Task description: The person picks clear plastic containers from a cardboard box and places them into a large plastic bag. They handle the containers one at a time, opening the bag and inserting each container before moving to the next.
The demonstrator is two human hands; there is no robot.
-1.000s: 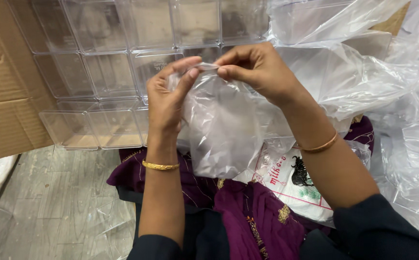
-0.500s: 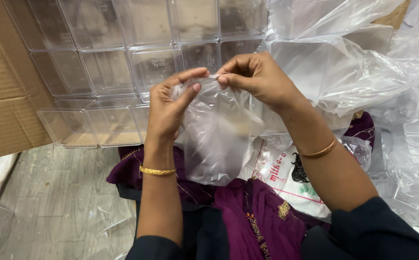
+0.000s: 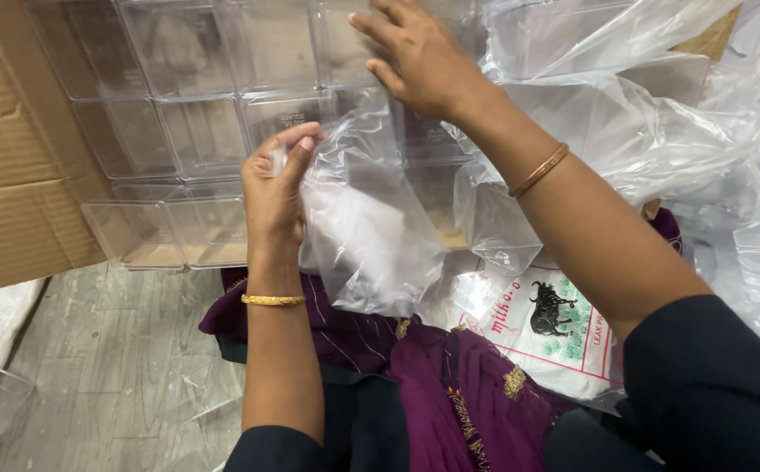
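My left hand (image 3: 275,188) pinches the top edge of a clear plastic bag (image 3: 367,236), which hangs down open in front of my lap. My right hand (image 3: 419,57) is raised away from the bag with fingers spread, reaching onto the stacked clear plastic boxes (image 3: 214,105) at the top of the view. Each wrist carries a gold bangle. Whether the right fingers grip a box is not visible.
A brown cardboard flap (image 3: 13,157) stands at left. Loose clear plastic bags (image 3: 712,149) pile up at right. A white printed packet (image 3: 546,328) lies by my purple garment (image 3: 415,367). Grey wooden floor (image 3: 91,376) shows lower left.
My right hand let go of the bag's top edge and moved up to the clear boxes. The left hand still holds the bag, a little lower.
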